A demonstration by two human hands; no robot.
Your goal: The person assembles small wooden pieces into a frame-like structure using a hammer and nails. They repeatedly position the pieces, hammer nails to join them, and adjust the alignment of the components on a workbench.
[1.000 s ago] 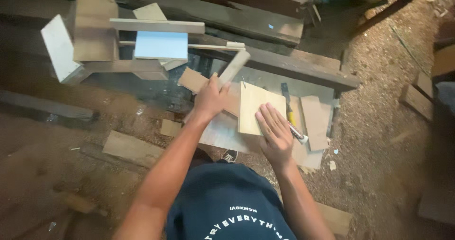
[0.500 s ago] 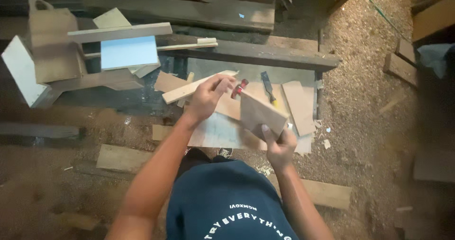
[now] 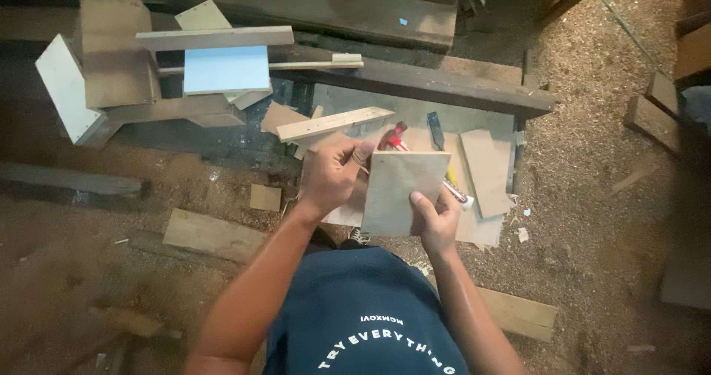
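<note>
Right hand (image 3: pixel 438 223) fingers (image 3: pixel 418 199) curled over lower right edge of square plywood panel (image 3: pixel 400 190), gripping it upright above floor. Left hand (image 3: pixel 329 176) fingers closed at panel's left edge, thumb (image 3: pixel 363 153) on upper corner; palm side hidden. Red-handled tool (image 3: pixel 392 134) pokes out behind panel, mostly covered. Beyond: long wood strip (image 3: pixel 333 123), flat board (image 3: pixel 485 171), pale blue sheet (image 3: pixel 226 69) on scrap stack. Sawdust floor (image 3: pixel 607 160); right margin dim, blurred.

wood panel (image 3: pixel 400 190) between both hands, chisel (image 3: pixel 438 134) behind
</note>
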